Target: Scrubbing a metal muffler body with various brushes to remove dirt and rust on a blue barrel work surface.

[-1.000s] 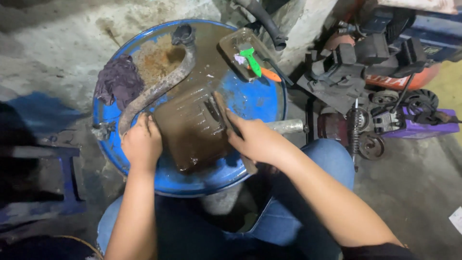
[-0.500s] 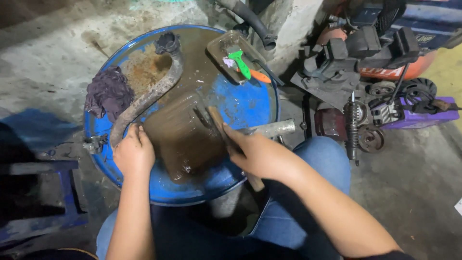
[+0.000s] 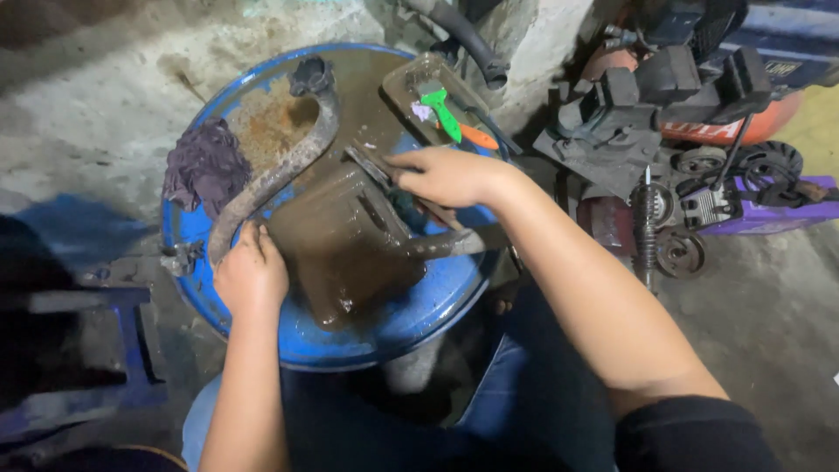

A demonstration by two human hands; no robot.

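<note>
Head view: on the blue drum, my left hand grips the rusty bent pipe, my right hand clasps a flat metal tool.

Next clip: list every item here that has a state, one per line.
Left hand: closed on the lower end of the bent pipe.
Right hand: gripping a flat dark tool.
Bent pipe: rusty, lying across the drum top.
Metal plate: wet, greasy, flat on the drum.
Blue drum: upright, top rusted and oily.
Rag: crumpled, at the drum's edge.
Tray: holding a green and an orange tool.
</note>
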